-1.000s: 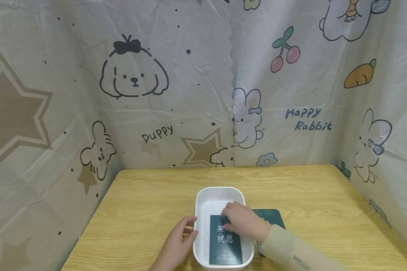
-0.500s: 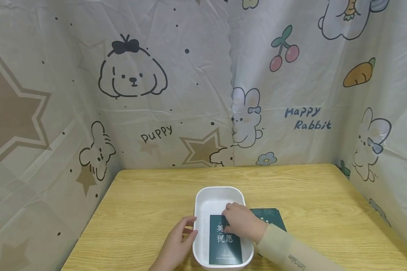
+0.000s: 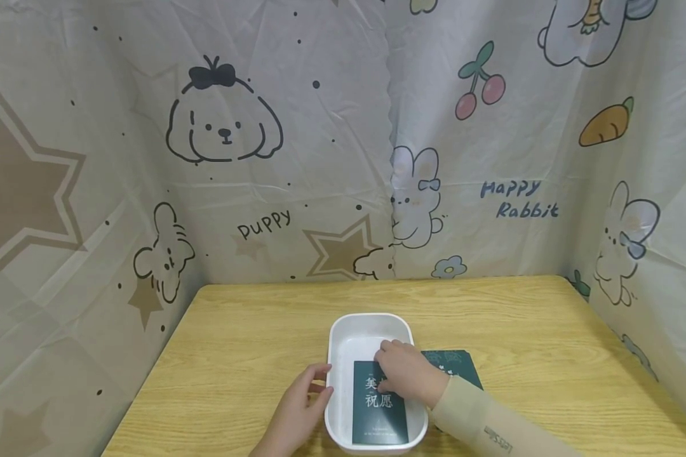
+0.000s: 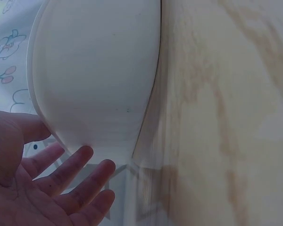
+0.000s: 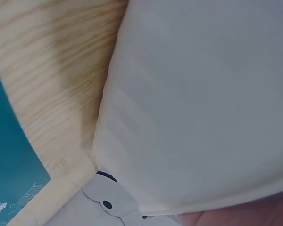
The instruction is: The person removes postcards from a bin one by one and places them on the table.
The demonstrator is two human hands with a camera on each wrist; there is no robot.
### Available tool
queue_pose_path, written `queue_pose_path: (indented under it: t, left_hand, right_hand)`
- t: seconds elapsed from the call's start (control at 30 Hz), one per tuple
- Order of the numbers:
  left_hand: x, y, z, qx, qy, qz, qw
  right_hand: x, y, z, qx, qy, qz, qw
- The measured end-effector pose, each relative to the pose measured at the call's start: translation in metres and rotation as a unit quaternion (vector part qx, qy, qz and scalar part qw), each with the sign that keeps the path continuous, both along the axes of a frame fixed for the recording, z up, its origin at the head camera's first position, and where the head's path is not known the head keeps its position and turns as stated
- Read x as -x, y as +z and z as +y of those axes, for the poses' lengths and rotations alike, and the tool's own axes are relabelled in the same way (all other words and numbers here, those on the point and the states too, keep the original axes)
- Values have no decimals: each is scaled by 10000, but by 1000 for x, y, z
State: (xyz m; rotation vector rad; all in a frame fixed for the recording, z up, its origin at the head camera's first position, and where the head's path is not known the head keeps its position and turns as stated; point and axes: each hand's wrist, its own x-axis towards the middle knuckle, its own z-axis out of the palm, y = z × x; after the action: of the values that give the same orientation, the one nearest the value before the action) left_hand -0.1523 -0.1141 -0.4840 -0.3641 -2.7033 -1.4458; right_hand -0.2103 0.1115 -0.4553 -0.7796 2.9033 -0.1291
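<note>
A white rectangular tub with rounded corners stands on the table. Inside it is a dark green greeting card with white Chinese characters. My right hand reaches over the tub's right wall and pinches the card near its upper right corner, fingers at the top edge and thumb on the front. My left hand touches the tub's left side. In the left wrist view, its thumb and fairly straight fingers rest along the rim and outer wall. The right wrist view mostly shows the tub's outer wall, hiding the right fingertips.
More dark green card lies on the table right of the tub, partly under the right forearm. The wooden table is bounded at the back and sides by a printed cloth curtain.
The right forearm has shifted slightly left and its sleeve has turned a little, showing more lettering. Both hands, the tub and the greeting card stay in practically the same place.
</note>
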Motion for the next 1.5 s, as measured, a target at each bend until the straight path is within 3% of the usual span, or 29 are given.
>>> queue_pose_path:
  t: [0.77,1.0,1.5]
  left_hand:
    - [1,-3,-1,-104,-62,154,9998]
    - [0,1,-1,-116,-118,267,9995]
    - [0,2,-1,-37,-36,-88,9999]
  right_hand:
    - [2,-2,1,218,31,77,9997]
    - [1,1,3,633,-22,-52,9980]
    - [9,12,11,1605,-21,-288,9866]
